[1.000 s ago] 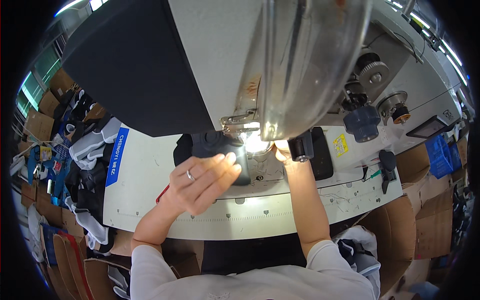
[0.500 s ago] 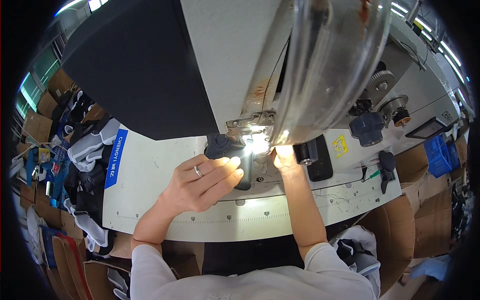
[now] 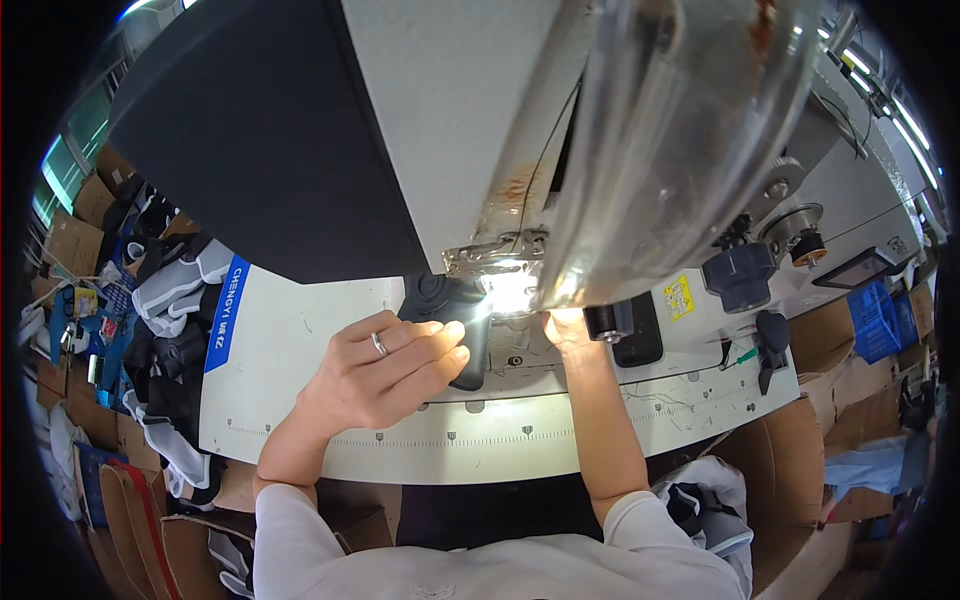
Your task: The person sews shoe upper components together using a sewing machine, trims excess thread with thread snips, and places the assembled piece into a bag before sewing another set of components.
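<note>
Under the head of a sewing machine [image 3: 490,262] lies a dark, curved, padded-looking piece [image 3: 470,362], its far part next to the brightly lit needle area. My left hand [image 3: 385,370], a ring on one finger, has its fingers bent together over the near left side of this dark piece and grips it. On the other side of the needle area is my right hand [image 3: 570,328]. Its fingers pass behind the clear guard [image 3: 680,150] and into the glare, so their state and anything in them are hidden.
The white machine bed [image 3: 290,340] bears a ruler scale along its near edge. A black knob [image 3: 738,277] juts out at right. Heaped black and grey pieces [image 3: 180,300] lie at left. Cardboard boxes [image 3: 780,460] and a blue crate [image 3: 875,325] stand at right, near another person's blue-clad leg [image 3: 870,465].
The view has shifted a little. My left hand and the dark piece sit slightly further left; my right hand stays by the needle area. At right, more of the other person's leg shows.
</note>
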Available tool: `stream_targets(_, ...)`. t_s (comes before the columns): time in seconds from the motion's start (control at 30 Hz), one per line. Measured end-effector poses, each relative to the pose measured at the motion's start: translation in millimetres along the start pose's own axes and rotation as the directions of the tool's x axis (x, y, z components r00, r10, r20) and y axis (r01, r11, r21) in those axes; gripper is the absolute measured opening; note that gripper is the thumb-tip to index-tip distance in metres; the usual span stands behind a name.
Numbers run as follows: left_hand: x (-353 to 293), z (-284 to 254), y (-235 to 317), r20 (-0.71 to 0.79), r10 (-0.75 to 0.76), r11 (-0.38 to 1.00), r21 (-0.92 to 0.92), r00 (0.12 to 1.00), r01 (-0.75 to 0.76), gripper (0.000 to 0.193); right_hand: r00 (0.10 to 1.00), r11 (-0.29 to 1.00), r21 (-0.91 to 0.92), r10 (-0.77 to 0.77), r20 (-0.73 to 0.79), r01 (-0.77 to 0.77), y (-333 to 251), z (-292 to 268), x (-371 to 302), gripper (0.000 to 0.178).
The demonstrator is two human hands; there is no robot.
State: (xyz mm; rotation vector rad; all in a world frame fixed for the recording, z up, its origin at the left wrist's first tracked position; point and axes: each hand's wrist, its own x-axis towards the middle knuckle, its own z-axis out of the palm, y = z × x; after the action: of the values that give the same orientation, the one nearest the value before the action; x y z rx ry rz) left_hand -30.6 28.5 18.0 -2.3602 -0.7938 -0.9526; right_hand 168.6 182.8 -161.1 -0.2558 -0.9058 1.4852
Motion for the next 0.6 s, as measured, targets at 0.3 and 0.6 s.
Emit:
stream_targets(0.3, -2, 3, 0, 0.01, -0.018, 1.0, -0.004, 1.0, 0.018, 0.023, 0.993, 0.975, 0.194, 0.107, 0.04, -0.112, -12, 16, 3, 0.046)
stream_targets(0.6, -1, 3, 2, -0.005, 0.018, 0.999, 0.042, 1.0, -0.018, 0.016, 0.951, 0.905, 0.32, 0.216, 0.221, -0.28, -18, 13, 6, 0.046)
